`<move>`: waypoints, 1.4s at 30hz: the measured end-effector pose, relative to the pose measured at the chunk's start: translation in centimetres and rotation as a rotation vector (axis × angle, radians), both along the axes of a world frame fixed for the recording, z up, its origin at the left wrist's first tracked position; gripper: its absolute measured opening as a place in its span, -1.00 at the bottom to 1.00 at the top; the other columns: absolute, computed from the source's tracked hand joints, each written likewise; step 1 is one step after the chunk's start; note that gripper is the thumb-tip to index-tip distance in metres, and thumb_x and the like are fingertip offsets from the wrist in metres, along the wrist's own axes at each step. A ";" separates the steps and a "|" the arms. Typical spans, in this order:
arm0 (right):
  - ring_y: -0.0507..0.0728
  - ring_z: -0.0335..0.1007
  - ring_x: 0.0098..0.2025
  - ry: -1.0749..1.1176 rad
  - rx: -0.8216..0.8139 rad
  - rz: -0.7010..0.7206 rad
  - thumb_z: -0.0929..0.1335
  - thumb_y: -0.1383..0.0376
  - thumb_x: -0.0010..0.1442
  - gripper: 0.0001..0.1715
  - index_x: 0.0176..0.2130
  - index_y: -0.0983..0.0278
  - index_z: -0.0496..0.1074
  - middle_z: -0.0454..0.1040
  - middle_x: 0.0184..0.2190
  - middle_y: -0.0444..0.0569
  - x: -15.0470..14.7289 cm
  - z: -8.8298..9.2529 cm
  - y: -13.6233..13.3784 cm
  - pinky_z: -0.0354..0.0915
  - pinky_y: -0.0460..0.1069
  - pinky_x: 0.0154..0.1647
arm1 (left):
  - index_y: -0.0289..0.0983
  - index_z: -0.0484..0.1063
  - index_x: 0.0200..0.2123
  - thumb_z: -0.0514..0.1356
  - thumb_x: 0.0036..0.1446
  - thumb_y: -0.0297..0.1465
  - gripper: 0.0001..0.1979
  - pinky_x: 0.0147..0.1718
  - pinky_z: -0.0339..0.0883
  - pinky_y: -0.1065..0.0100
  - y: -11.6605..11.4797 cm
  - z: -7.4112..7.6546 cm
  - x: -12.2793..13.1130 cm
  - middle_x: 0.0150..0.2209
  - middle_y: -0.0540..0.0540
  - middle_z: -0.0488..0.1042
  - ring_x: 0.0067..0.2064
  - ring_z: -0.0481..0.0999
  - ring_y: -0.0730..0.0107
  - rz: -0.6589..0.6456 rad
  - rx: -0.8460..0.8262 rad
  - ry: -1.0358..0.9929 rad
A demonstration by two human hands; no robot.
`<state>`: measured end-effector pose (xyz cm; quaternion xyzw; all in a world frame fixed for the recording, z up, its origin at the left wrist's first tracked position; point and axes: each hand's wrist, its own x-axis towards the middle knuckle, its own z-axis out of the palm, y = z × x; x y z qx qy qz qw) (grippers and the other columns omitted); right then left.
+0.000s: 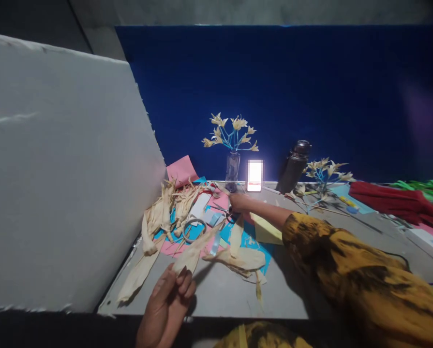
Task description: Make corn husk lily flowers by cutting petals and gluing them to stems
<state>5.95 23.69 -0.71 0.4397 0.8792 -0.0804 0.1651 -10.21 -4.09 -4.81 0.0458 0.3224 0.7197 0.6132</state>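
Note:
My left hand (171, 295), low in the view, pinches the near end of a pale dried corn husk (198, 249) that slants up and away to the right. My right hand (239, 203) is stretched far over the table, at the dark scissors (220, 209). Its fingers are mostly hidden, so whether they grip the scissors is unclear. Between the hands lie a grey roll of tape (194, 230) and sheets of blue paper (263, 249). More flat husks (243, 259) rest right of my left hand.
A heap of husks (154, 222) lies by the white side panel (67, 183). Behind stand a glass vase (232, 171) of husk flowers (234, 130), a lit phone (255, 175) and a dark flask (294, 166). Farther right are more husk flowers (327, 171) and red cloth (394, 203).

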 end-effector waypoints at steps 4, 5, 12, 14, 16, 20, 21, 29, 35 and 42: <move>0.21 0.44 -0.03 -0.014 -0.024 -0.059 0.36 0.21 0.31 -0.61 0.08 0.35 0.38 0.42 0.04 0.08 -0.1 -0.3 0.3 0.42 0.16 -0.04 | -0.29 0.30 -0.48 0.46 -0.14 -0.46 -0.66 -0.58 0.19 0.47 0.3 -0.1 -0.4 -0.51 0.08 0.21 -0.52 0.19 0.57 0.004 -0.012 -0.010; 0.22 0.44 -0.03 -0.002 -0.022 -0.076 0.36 0.21 0.32 -0.61 0.08 0.34 0.38 0.42 0.05 0.08 0.0 -0.3 0.2 0.41 0.17 -0.04 | -0.29 0.31 -0.47 0.46 -0.14 -0.46 -0.67 -0.58 0.19 0.47 0.4 0.0 -0.3 -0.51 0.08 0.21 -0.52 0.20 0.56 0.000 -0.008 -0.009; 0.16 0.48 -0.12 0.201 0.021 -0.146 0.36 0.20 0.31 -0.66 0.01 0.35 0.42 0.48 -0.05 0.06 2.8 3.1 -0.1 0.44 0.11 -0.12 | -0.28 0.46 -0.39 0.47 -0.20 -0.43 -0.71 -0.50 0.34 0.36 0.7 0.6 0.2 -0.44 -0.04 0.41 -0.43 0.38 0.40 -0.025 -0.023 0.066; 0.13 0.51 -0.27 0.293 0.038 -0.143 0.35 0.25 0.31 -0.76 -0.17 0.41 0.49 0.56 -0.26 0.04 4.9 5.3 -0.7 0.41 0.02 -0.22 | -0.29 0.50 -0.37 0.48 -0.26 -0.43 -0.68 -0.49 0.37 0.35 0.8 0.9 0.2 -0.42 -0.07 0.46 -0.41 0.43 0.36 -0.004 -0.032 0.067; 0.10 0.51 -0.35 0.397 0.055 -0.137 0.30 0.33 0.31 -0.78 -0.23 0.44 0.50 0.57 -0.39 0.06 7.7 7.4 -2.0 0.35 -0.06 -0.29 | -0.30 0.51 -0.37 0.49 -0.29 -0.44 -0.67 -0.48 0.39 0.35 1.1 1.2 0.2 -0.42 -0.08 0.50 -0.40 0.47 0.33 0.013 -0.031 0.072; 0.08 0.45 -0.40 0.759 -0.173 -0.126 0.18 0.19 0.37 -0.59 -0.20 0.40 0.49 0.55 -0.41 0.05 14.0 9.2 -7.6 0.33 -0.07 -0.35 | -0.29 0.50 -0.40 0.48 -0.26 -0.48 -0.71 -0.44 0.43 0.36 2.2 2.0 0.4 -0.45 -0.08 0.53 -0.40 0.52 0.31 0.022 0.030 0.136; 0.09 0.45 -0.40 0.920 -0.366 -0.176 0.20 0.10 0.36 -0.53 -0.21 0.39 0.50 0.53 -0.42 0.05 15.3 8.9 -9.4 0.34 -0.06 -0.36 | -0.29 0.50 -0.40 0.47 -0.23 -0.48 -0.73 -0.43 0.43 0.37 2.6 2.2 0.6 -0.45 -0.08 0.53 -0.40 0.53 0.31 0.018 0.056 0.152; 0.02 0.37 -0.42 1.333 -1.057 -0.560 0.53 0.06 -0.02 -0.47 -0.14 0.33 0.53 0.45 -0.38 -0.02 18.2 1.6 -22.4 0.32 -0.10 -0.37 | -0.31 0.47 -0.39 0.42 -0.13 -0.51 -0.79 -0.44 0.39 0.46 4.9 3.6 2.7 -0.52 -0.01 0.48 -0.45 0.48 0.46 -0.076 0.170 0.186; 0.06 0.35 -0.44 1.325 -0.881 -0.582 0.56 -0.01 -0.15 -0.48 -0.38 0.36 0.51 0.48 -0.47 -0.05 15.8 -2.7 -24.0 0.27 -0.09 -0.41 | -0.30 0.42 -0.42 0.39 -0.06 -0.45 -0.82 -0.44 0.32 0.45 6.0 5.0 5.7 -0.49 -0.04 0.49 -0.44 0.45 0.45 -0.170 0.202 0.240; 0.03 0.27 -0.43 1.363 -0.894 -0.463 0.48 -0.13 -0.05 -0.39 -0.28 0.32 0.43 0.44 -0.42 -0.06 14.1 -3.1 -22.7 0.19 -0.10 -0.41 | -0.29 0.39 -0.43 0.35 -0.01 -0.45 -0.84 -0.40 0.31 0.43 7.1 4.9 9.1 -0.46 -0.02 0.47 -0.39 0.46 0.43 -0.253 0.236 0.218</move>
